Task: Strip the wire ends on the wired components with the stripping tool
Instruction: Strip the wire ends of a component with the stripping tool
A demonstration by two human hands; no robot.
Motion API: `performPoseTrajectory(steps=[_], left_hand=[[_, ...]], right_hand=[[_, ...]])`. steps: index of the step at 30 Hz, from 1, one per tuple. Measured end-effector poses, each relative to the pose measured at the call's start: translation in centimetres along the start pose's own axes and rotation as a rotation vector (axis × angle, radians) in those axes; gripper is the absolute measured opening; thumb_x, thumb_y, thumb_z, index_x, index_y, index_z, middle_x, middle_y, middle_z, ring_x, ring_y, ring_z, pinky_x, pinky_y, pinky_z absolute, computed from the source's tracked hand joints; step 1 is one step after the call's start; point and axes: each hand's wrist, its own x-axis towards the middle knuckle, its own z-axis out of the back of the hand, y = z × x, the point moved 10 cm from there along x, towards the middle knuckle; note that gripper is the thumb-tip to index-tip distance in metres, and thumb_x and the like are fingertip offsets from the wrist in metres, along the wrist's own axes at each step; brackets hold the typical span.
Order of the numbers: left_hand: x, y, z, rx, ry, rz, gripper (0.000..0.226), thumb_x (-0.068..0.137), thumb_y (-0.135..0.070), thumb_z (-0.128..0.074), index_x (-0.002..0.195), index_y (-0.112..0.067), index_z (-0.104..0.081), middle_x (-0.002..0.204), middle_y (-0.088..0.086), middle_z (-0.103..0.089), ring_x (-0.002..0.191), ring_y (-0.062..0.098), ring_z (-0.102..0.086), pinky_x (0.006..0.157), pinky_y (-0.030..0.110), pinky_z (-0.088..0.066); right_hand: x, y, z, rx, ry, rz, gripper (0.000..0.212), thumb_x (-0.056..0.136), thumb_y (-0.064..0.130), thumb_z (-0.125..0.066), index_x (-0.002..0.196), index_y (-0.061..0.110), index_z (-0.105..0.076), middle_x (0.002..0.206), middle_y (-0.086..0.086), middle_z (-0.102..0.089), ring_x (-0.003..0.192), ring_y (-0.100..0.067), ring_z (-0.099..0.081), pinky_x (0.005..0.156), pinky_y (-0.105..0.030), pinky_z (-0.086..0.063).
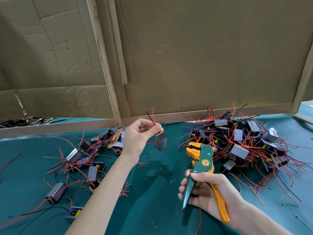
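No real bins on the bench. Closest thing is a strip behind the low wooden rail [55,127] far left, w/ a tangle of black and yellow wire offcuts [28,120] in it; we can't tell if that's a tray or just bench.

L hand [135,138]: thumb and fingertips curled in, pinching the leads just above a wired component [161,141], which hangs below the fingers, clear of the green cloth [152,209]. Its red wire [153,114] and black wire [149,117] stick up past the fingertips.

R hand [208,192]: fingers wrapped round the green handle of the stripping tool [201,160], orange handle lying across the palm, handles spread apart. Tool head points up, near the hanging component but not touching it.

Components are small boxy blocks, dull grey metal faces w/ dark bodies and thin flexible leads, mostly red, some black and blue. We count a big heap [245,138] on the right, just beside the tool, and a looser scatter [89,158] on the left. Tiny red insulation bits [125,190] dot the cloth between our arms. Cloth is matte teal, slightly rumpled. Behind it stand creased brown cardboard walls [186,56] w/ a pale wooden batten [103,56] leaning across.
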Motion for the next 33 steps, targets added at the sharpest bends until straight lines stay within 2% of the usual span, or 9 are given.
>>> performPoseTrajectory(steps=[3, 5, 8, 12, 15, 19, 23, 29, 33], left_hand=[[0.0, -0.5, 0.2, -0.111, -0.016, 0.01, 0.028, 0.061, -0.024, -0.081, 0.075, -0.011, -0.06, 0.076, 0.014, -0.072, 0.078, 0.025, -0.069, 0.085, 0.039, -0.053], [0.0, -0.6, -0.1, -0.132, -0.002, 0.02, 0.022, 0.068, -0.016, -0.078, 0.078, -0.01, -0.06, 0.075, 0.013, -0.072, 0.076, 0.025, -0.069, 0.088, 0.041, -0.053], [0.0, -0.6, -0.5, -0.074, 0.026, 0.029, 0.01, 0.08, 0.0, -0.07, 0.083, -0.008, -0.063, 0.078, 0.005, -0.072, 0.074, 0.021, -0.071, 0.082, 0.033, -0.056], [-0.5, -1.2, -1.5, 0.171, 0.137, 0.01, 0.016, 0.088, 0.003, -0.061, 0.083, -0.01, -0.068, 0.08, -0.001, -0.072, 0.068, 0.009, -0.068, 0.067, 0.015, -0.05], [-1.1, -1.6, -2.7, 0.269, 0.267, 0.014, 0.013, 0.091, -0.001, -0.06, 0.088, -0.012, -0.067, 0.086, 0.001, -0.074, 0.059, 0.009, -0.061, 0.062, 0.016, -0.048], [-1.8, -2.5, -3.9, 0.327, 0.396, 0.033, 0.01, 0.089, -0.01, -0.065, 0.098, -0.014, -0.065, 0.08, 0.003, -0.074, 0.051, 0.011, -0.052, 0.059, 0.019, -0.048], [-2.4, -4.0, -4.6, 0.365, 0.436, -0.004, 0.008, 0.085, -0.012, -0.07, 0.081, -0.017, -0.073, 0.07, 0.0, -0.072, 0.053, 0.007, -0.053, 0.056, 0.018, -0.045], [-3.0, -4.9, -5.2, 0.417, 0.486, -0.02, 0.008, 0.082, -0.015, -0.073, 0.076, -0.019, -0.075, 0.063, -0.009, -0.065, 0.056, 0.008, -0.048, 0.052, 0.018, -0.04], [-3.1, -5.1, -5.3, 0.423, 0.465, -0.029, 0.009, 0.081, -0.016, -0.074, 0.073, -0.02, -0.074, 0.062, -0.01, -0.066, 0.063, 0.01, -0.051, 0.063, 0.028, -0.041]], right_hand=[[0.0, 0.0, 0.0, -0.004, -0.003, 0.0, 0.032, 0.048, -0.001, -0.078, 0.078, -0.005, -0.07, 0.08, -0.024, -0.061, 0.068, -0.039, -0.065, 0.066, -0.049, -0.057], [-0.1, 0.0, -0.1, -0.007, 0.002, 0.005, 0.032, 0.047, -0.001, -0.078, 0.078, -0.004, -0.07, 0.08, -0.024, -0.061, 0.068, -0.039, -0.065, 0.066, -0.048, -0.057], [-0.1, 0.2, -0.2, -0.015, 0.014, 0.013, 0.03, 0.049, 0.0, -0.078, 0.078, -0.003, -0.07, 0.08, -0.024, -0.061, 0.069, -0.038, -0.065, 0.067, -0.048, -0.057], [0.1, 0.3, -0.4, -0.06, 0.048, 0.022, 0.029, 0.052, 0.002, -0.079, 0.08, -0.001, -0.07, 0.08, -0.023, -0.061, 0.071, -0.038, -0.065, 0.069, -0.048, -0.057], [0.0, 0.8, -0.8, -0.134, 0.084, 0.041, 0.027, 0.056, 0.005, -0.077, 0.081, 0.0, -0.069, 0.08, -0.023, -0.061, 0.072, -0.038, -0.065, 0.071, -0.049, -0.056], [-0.7, 2.2, -1.6, -0.254, 0.161, 0.107, 0.029, 0.06, 0.008, -0.079, 0.086, 0.001, -0.068, 0.082, -0.025, -0.061, 0.075, -0.039, -0.065, 0.074, -0.05, -0.055], [-1.3, 3.0, -2.1, -0.36, 0.197, 0.162, 0.029, 0.063, 0.01, -0.079, 0.088, 0.001, -0.067, 0.083, -0.027, -0.061, 0.076, -0.04, -0.064, 0.075, -0.051, -0.054], [-1.6, 2.8, -2.7, -0.423, 0.234, 0.162, 0.038, 0.059, 0.015, -0.087, 0.088, 0.001, -0.067, 0.083, -0.029, -0.062, 0.076, -0.041, -0.065, 0.075, -0.052, -0.054], [-1.6, 2.8, -2.8, -0.436, 0.239, 0.17, 0.027, 0.065, 0.01, -0.08, 0.087, 0.001, -0.068, 0.082, -0.028, -0.061, 0.076, -0.04, -0.065, 0.075, -0.052, -0.054]])
